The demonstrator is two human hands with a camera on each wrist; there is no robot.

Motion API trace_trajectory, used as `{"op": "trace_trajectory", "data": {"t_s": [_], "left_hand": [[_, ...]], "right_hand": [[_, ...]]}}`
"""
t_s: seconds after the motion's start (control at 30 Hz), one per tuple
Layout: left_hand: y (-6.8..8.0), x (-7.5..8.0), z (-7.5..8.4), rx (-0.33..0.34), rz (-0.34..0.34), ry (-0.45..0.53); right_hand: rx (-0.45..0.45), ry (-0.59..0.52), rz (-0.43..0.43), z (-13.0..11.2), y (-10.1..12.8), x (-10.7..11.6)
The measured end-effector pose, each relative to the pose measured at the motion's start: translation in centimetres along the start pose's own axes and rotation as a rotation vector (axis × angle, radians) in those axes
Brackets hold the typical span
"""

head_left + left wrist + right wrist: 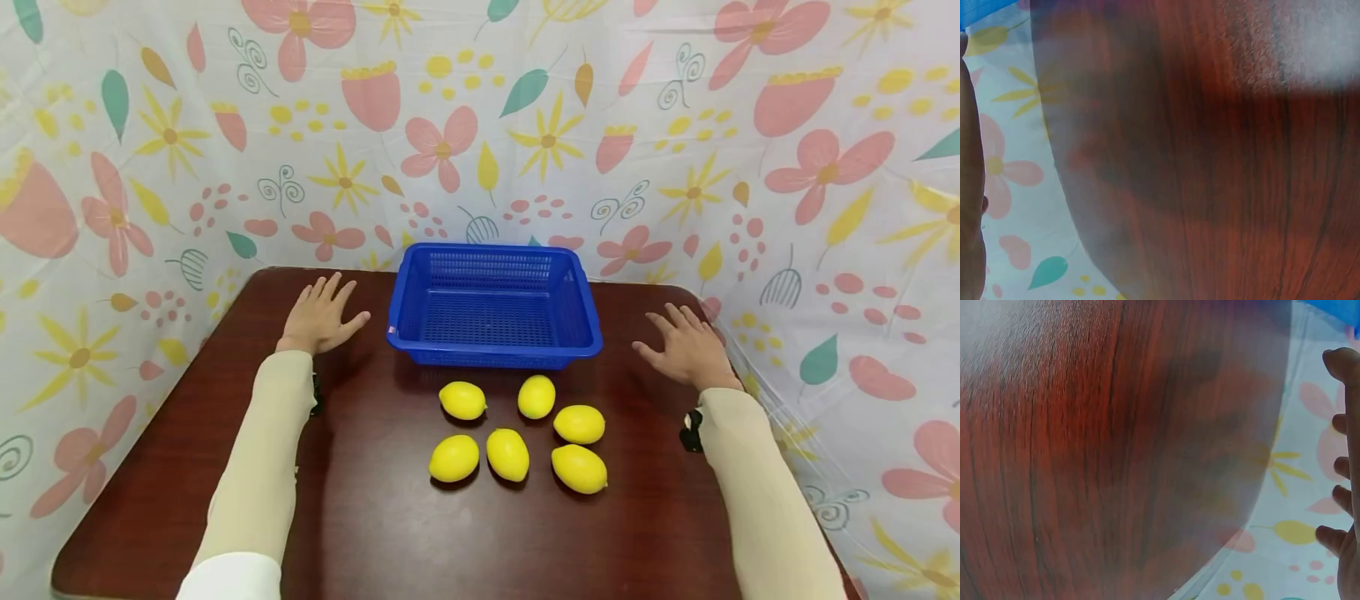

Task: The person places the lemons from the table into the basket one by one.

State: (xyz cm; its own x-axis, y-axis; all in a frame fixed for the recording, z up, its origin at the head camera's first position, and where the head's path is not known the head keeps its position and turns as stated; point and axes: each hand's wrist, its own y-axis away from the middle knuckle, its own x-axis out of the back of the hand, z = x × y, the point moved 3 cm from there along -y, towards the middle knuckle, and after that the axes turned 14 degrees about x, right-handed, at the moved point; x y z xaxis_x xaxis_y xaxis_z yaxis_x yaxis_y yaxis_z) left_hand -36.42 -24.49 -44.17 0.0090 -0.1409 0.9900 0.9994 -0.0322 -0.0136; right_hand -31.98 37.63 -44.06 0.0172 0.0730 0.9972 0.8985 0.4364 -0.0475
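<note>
Left hand (321,317) and right hand (686,347) flat, fingers spread, near tabletop's (375,517) far corners, flanking blue basket (493,305) at far edge; six lemons (517,435) mid-table, bare wood toward near edge.

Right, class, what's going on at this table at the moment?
A person rests both hands flat on a dark wooden table, left hand and right hand either side of an empty blue basket. Neither hand holds anything. Six lemons lie in a loose cluster on the table, just in front of the basket, between the person's arms. Nothing is in the basket.
</note>
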Motion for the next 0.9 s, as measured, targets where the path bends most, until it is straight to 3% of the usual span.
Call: {"op": "trace_trajectory", "data": {"t_s": [0.2, 0.4, 0.63, 0.9], "left_hand": [[0.1, 1.2, -0.1, 0.036, 0.067, 0.052], [0.3, 1.7, 0.5, 0.058, 0.115, 0.115], [0.5, 1.5, 2.3, 0.057, 0.109, 0.226], [1.4, 1.0, 3.4, 0.11, 0.038, 0.407]], "right_hand": [[0.05, 0.024, 0.065, -0.9, 1.3, 1.0], [0.133, 0.053, 0.188, -3.4, 3.5, 2.2], [0.259, 0.059, 0.319, -6.6, 6.3, 2.4], [0.333, 0.056, 0.326, -10.1, 8.6, 1.3]]}}
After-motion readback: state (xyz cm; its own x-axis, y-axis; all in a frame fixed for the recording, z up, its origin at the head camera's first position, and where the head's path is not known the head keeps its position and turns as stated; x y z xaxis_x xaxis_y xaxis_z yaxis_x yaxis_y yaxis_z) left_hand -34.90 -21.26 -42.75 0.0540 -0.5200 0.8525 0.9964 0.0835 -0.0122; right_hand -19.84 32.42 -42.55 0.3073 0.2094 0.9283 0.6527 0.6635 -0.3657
